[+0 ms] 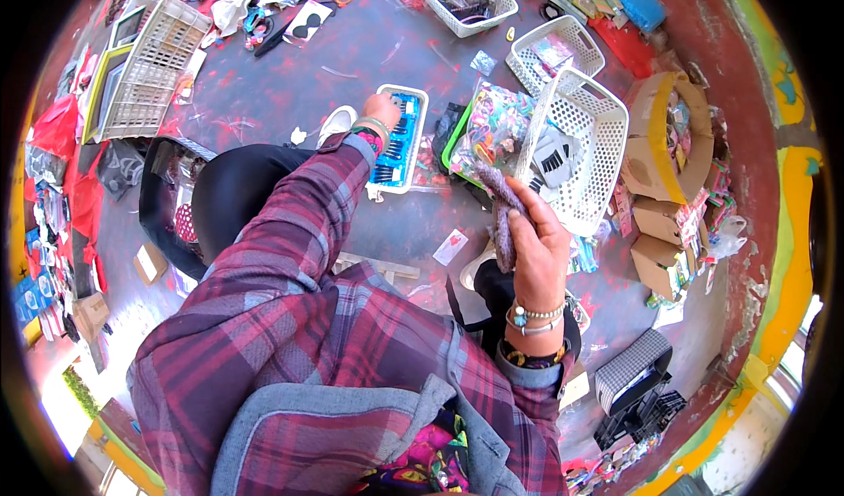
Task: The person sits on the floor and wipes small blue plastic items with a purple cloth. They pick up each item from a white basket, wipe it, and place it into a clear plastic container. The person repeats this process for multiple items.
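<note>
My left hand is closed at the upper left edge of a shallow white tray. Its fingertips are hidden, so what they grip does not show. Blue cards with dark pieces lie in rows inside that tray. Raised in front of my body, my right hand pinches a fuzzy grey-purple cloth between thumb and fingers. The cloth hangs in a narrow folded strip. Just beyond the right hand stands a white perforated basket holding grey and white packets.
A green-rimmed bin of colourful small packets sits between tray and basket. Farther off are a smaller white basket and one with black items. Cardboard boxes line the right; a tipped white crate stands at left.
</note>
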{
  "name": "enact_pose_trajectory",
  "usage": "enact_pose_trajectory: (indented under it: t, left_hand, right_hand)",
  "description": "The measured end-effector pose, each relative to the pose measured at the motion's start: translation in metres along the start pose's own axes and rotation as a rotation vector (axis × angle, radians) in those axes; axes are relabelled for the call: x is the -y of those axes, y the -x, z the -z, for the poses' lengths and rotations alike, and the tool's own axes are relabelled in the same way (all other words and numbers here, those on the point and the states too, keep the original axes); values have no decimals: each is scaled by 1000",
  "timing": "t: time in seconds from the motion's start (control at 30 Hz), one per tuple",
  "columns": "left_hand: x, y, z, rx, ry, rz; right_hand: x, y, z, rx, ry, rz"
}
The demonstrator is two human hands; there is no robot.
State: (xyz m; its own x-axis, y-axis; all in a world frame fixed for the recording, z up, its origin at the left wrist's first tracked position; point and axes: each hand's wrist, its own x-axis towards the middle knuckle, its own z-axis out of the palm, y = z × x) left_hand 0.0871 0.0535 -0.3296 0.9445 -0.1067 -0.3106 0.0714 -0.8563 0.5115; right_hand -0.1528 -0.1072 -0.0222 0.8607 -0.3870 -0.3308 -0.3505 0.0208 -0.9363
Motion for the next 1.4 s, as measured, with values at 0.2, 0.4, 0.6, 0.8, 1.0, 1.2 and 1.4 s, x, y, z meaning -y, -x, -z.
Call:
enact_pose_trajectory:
  t: [0.2, 0.4, 0.6, 0.8, 1.0, 1.2, 1.4]
  left_hand:
    - [-23, -13, -20, -53, -118, -87]
    - [0, -35, -62, -49, -142, -23]
    - [-13, -20, -55, -177, 118, 133]
    - [-2, 19, -34, 99, -175, -215]
    - [25, 27, -80, 174, -391, -434]
    - [-29, 3, -57, -193, -34, -483]
    - [-166, 33, 0, -348, 394, -856]
  right_hand:
    - [-9, -2, 7, -6, -37, -74]
    - [-6, -5, 6, 57, -124, -183]
    - [-3, -1, 9, 43, -201, -222]
    - [-4, 2, 9, 62, -218, -230]
    - [-5, 5, 9, 72, -217, -239]
    - [-5, 9, 8, 208, 49, 77]
    - [-10, 29, -1, 356, 477, 428]
